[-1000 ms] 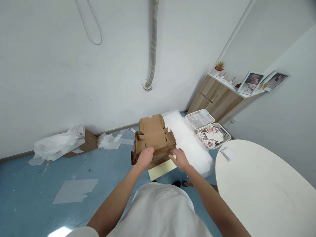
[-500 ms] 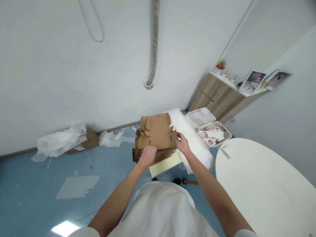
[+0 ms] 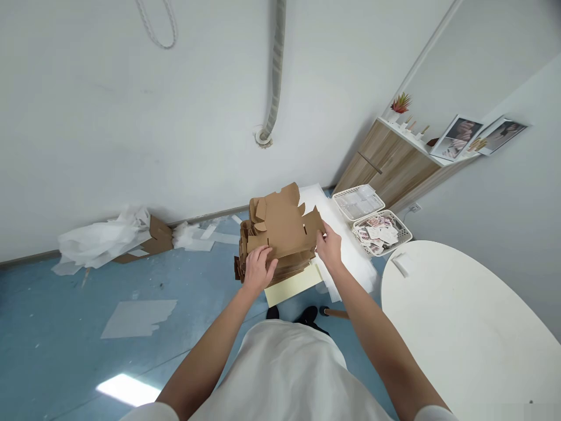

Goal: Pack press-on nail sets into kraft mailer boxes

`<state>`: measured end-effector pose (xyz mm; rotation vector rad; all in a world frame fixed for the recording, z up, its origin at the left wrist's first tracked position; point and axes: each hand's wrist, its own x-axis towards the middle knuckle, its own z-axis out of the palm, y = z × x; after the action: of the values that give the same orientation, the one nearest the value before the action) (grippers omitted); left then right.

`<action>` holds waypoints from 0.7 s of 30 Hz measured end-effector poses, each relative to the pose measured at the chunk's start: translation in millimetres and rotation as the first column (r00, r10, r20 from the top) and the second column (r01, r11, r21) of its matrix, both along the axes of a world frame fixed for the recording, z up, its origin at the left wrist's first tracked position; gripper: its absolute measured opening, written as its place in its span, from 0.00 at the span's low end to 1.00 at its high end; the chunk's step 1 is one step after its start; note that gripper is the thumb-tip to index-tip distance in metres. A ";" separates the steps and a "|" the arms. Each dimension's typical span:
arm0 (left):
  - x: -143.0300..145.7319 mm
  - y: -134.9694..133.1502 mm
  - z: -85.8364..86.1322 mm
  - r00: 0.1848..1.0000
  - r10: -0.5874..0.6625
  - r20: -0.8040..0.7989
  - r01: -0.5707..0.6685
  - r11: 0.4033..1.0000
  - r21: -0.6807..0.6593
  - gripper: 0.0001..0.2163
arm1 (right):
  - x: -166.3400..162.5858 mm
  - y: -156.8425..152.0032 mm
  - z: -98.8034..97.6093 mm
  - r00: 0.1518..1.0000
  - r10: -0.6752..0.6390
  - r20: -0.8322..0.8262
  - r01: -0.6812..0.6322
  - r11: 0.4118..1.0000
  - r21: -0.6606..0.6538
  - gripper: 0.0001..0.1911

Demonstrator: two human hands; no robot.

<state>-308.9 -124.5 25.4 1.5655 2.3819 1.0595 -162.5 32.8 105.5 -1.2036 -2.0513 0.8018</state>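
Observation:
A flat brown cardboard box blank (image 3: pixel 284 219), with cut tabs and slots, lies tilted on top of a stack of similar blanks (image 3: pixel 291 268). Its right side is raised. My right hand (image 3: pixel 329 245) is closed on the right front flap, thumb and fingers pinching the edge. At the front left corner, my left hand (image 3: pixel 258 269) rests against the cardboard with its fingers on the flap and thumb spread away. Beneath the stack, a pale yellow sheet (image 3: pixel 293 285) sticks out at the front.
White foam sheets (image 3: pixel 350 263) lie right of the stack. Two white baskets, one with clear packets (image 3: pixel 358 203) and one with printed cards (image 3: pixel 379 233), stand beyond. A round white table (image 3: pixel 464 316) is at right. Crumpled wrapping (image 3: pixel 103 237) and a carton (image 3: pixel 158 237) lie left.
The top blank has tilted, its right side and far edge rising. My right hand has lifted its flap. My left hand has shifted left, its thumb now apart from the fingers.

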 end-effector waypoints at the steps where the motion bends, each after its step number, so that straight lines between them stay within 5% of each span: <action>1: -1.4 -0.6 -0.8 1.000 0.030 0.009 -0.030 1.000 0.007 0.17 | -0.3 1.5 1.6 1.000 -0.021 -0.015 0.021 1.000 -0.015 0.23; 14: -12.9 1.7 -4.0 0.974 0.104 0.199 -0.108 0.994 0.007 0.23 | 18.8 7.1 14.5 0.958 -0.208 -0.196 0.197 0.978 -0.072 0.24; 21: -14.4 28.0 1.8 0.812 0.181 0.555 -0.180 0.982 -0.057 0.26 | 51.8 6.4 9.2 0.893 -0.334 -0.302 0.272 0.934 -0.230 0.23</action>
<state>-323.3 -96.4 27.2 0.8566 2.1275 1.3264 -110.7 39.1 114.7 -1.3403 -1.4915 0.9785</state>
